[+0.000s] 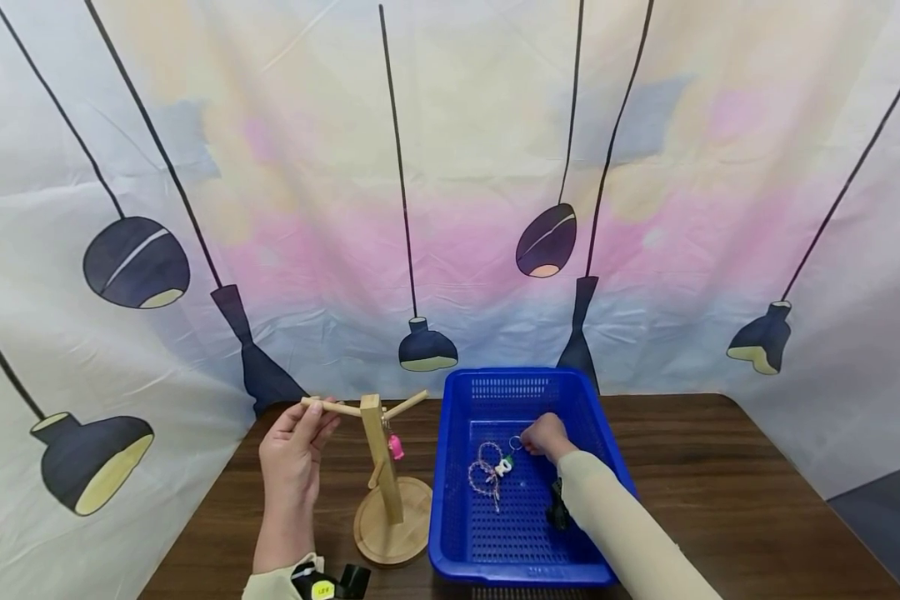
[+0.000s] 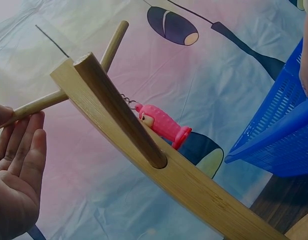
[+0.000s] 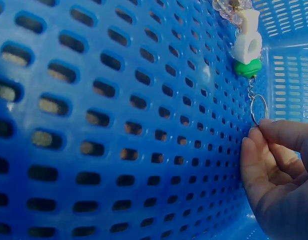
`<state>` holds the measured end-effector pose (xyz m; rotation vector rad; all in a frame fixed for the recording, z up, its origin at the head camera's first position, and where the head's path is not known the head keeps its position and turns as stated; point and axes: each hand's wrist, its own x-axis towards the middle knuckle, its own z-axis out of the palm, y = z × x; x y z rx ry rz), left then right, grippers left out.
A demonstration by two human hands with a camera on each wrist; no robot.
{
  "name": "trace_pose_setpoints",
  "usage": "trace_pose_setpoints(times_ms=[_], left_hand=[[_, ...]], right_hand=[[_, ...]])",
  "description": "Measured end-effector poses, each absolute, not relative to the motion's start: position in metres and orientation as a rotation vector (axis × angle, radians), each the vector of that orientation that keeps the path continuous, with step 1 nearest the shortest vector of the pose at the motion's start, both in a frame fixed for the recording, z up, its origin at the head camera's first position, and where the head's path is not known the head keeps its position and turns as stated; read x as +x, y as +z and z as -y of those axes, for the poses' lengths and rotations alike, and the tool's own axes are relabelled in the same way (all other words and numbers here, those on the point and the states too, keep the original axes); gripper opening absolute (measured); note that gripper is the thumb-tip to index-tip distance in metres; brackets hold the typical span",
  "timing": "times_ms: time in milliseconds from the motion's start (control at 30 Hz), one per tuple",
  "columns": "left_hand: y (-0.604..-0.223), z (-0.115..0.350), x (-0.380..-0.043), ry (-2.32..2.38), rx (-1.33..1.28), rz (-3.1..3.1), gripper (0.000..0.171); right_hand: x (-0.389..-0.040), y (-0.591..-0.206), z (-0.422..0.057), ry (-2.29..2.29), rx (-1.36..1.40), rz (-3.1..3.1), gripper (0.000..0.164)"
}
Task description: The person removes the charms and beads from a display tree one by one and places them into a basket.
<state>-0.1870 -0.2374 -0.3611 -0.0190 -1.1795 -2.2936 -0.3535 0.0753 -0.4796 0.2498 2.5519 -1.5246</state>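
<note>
My left hand (image 1: 294, 450) pinches the end of a left-hand peg on a wooden peg stand (image 1: 387, 467), thumb on one side and fingers beneath. From another peg of the stand hangs a pink figure keychain (image 2: 164, 122) on a small chain. Down inside the blue basket (image 1: 525, 573), my right hand (image 3: 281, 170) pinches the metal ring of a second keychain between thumb and finger. This keychain (image 3: 248, 45) has a white and green charm and a beaded, looped strap (image 1: 486, 477); it lies on the basket floor.
The basket stands on a dark wooden table (image 1: 720, 483), right of the stand's round base (image 1: 375, 546). A cloth backdrop (image 1: 480, 208) printed with hanging lamps rises behind the table. A black wrist camera (image 1: 558, 505) sits under the right sleeve.
</note>
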Motion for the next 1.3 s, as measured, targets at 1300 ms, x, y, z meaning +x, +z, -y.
trace_pose_setpoints(times_ms=[1300], left_hand=[[-0.3607, 0.2376, -0.1863, -2.311, -0.003, 1.175, 0.021]], right_hand=[[-0.3528, -0.4864, -0.0768, -1.663, 0.322, -2.449, 0.01]])
